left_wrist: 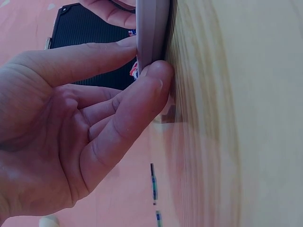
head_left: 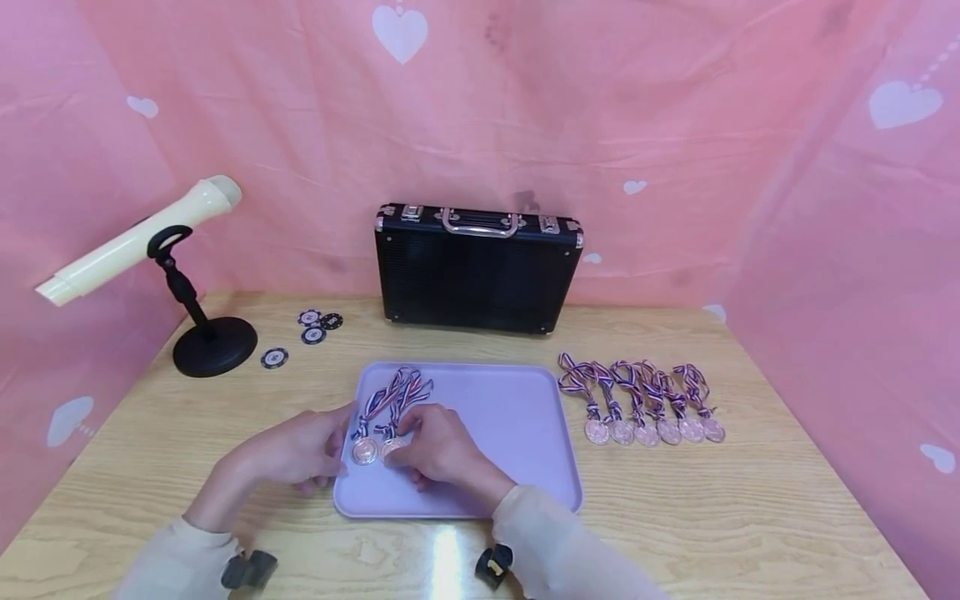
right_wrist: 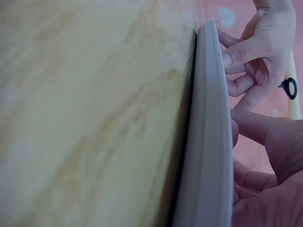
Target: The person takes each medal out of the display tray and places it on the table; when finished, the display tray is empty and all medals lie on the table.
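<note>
A lavender tray (head_left: 510, 417) lies on the wooden table in front of me. Two bronze medals sit side by side on its left part, their striped ribbons (head_left: 397, 392) running toward the far rim. My left hand (head_left: 300, 454) pinches the tray's left rim, thumb on top beside the first medal (head_left: 364, 451). In the left wrist view the thumb and index finger of that hand (left_wrist: 118, 109) clamp the tray's edge (left_wrist: 152, 28). My right hand (head_left: 438, 450) rests on the tray, its curled fingers holding the second medal (head_left: 390, 447). The right wrist view shows the tray's rim (right_wrist: 206, 142) edge-on.
Several more medals (head_left: 645, 429) lie in a row on the table right of the tray. A black case (head_left: 476, 267) stands upright behind it. Poker chips (head_left: 313, 327) and a cream tube on a black stand (head_left: 213, 343) occupy the far left. Pink cloth surrounds the table.
</note>
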Demonstrator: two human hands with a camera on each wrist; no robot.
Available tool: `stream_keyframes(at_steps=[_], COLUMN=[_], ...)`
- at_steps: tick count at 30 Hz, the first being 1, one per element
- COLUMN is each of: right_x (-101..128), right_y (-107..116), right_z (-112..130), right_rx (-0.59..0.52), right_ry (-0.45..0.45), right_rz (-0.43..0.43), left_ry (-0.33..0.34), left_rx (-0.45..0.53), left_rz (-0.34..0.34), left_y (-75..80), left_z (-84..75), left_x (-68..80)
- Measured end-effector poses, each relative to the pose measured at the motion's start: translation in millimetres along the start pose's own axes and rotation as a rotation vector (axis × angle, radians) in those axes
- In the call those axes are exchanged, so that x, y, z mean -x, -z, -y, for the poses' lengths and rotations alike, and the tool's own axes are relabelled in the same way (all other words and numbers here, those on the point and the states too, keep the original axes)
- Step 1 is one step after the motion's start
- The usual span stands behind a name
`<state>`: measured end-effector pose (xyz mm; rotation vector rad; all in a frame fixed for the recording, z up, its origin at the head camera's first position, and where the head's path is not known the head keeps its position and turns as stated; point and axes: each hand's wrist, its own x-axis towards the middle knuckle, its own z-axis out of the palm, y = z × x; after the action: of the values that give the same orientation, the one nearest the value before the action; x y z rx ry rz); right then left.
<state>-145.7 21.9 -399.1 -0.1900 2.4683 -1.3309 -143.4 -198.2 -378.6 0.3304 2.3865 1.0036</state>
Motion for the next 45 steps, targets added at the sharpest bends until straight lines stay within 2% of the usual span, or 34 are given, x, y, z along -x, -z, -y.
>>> stream_keyframes(at_steps=[6, 14, 22, 27, 34, 45], right_x=[-2, -3, -3, -4, -2, 1], right_y=[-4, -5, 2, 9, 23, 50], right_z=[1, 2, -4, -11, -18, -25], right_rx=[0.072, 0.106, -0.099, -0.188, -0.240, -0.241], right_ry=[0.009, 0.006, -0.012, -0.039, -0.040, 0.033], right_rz=[-0.024, 0.005, 0.045, 0.081, 0.113, 0.050], left_ry=[0.025, 0.026, 0.025, 0.036, 0.053, 0.052], left_rx=[0.003, 0.006, 0.004, 0.002, 0.005, -0.002], left_rz=[0.005, 0.008, 0.003, 0.006, -0.002, 0.000], left_y=[0.6, 0.4, -0.7, -1.1, -1.3, -1.2], left_z=[0.2, 1.1, 1.7, 0.4, -1.8, -1.8], left_x=[0.5, 0.0, -0.6, -0.6, -0.1, -0.4])
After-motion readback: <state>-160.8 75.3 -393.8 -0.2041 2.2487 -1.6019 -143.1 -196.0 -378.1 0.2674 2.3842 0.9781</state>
